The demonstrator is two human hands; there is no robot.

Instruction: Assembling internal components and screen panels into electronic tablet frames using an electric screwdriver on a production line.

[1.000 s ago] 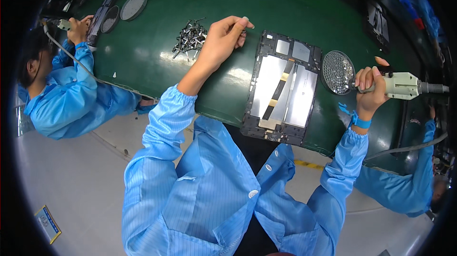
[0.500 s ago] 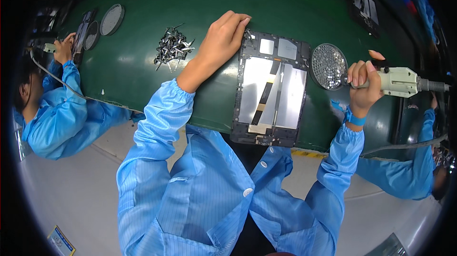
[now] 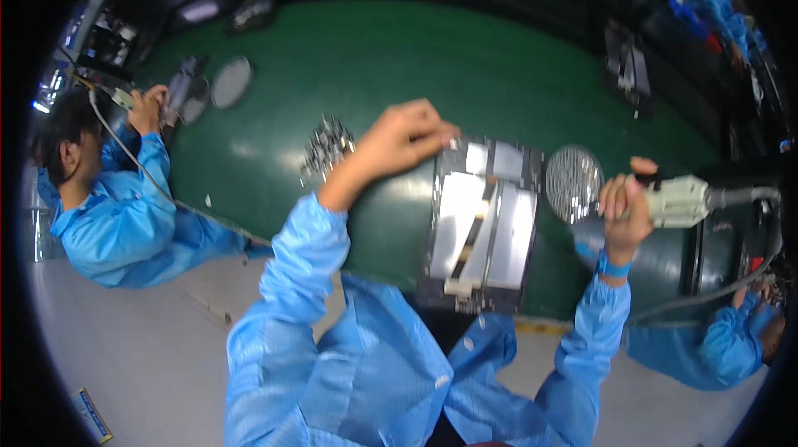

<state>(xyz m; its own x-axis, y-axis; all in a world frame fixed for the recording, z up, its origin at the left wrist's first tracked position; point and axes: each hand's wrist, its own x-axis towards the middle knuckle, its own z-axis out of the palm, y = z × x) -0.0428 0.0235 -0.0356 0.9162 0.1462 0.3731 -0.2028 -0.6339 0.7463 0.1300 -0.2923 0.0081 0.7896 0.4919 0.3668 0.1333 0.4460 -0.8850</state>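
A tablet's open back (image 3: pixel 517 227), with bare metal plates and a slanting dark ribbon cable, lies in front of me near the bench's front edge. At its upper left corner is my left hand (image 3: pixel 407 139), fingers pinched together; a tiny part may be between them, but blur hides it. My right hand (image 3: pixel 625 213) is wrapped round a pale electric screwdriver (image 3: pixel 677 202), held level to the right of the tablet. The screwdriver's front end points left, by a round dish of small shiny screws (image 3: pixel 573 184).
Left of my left hand lies a pile of small black and silver parts (image 3: pixel 327 146). Co-workers in blue sit at the left (image 3: pixel 116 206) and the right (image 3: pixel 706 356). Two round dishes (image 3: pixel 232 82) stand by the left one. Another opened device (image 3: pixel 629 69) lies at the back right.
The whole view has tilted, so the bench and everything on it appear lower. My left hand stays at the tablet's corner, its fingertips closer in. My right hand still holds the screwdriver by the dish.
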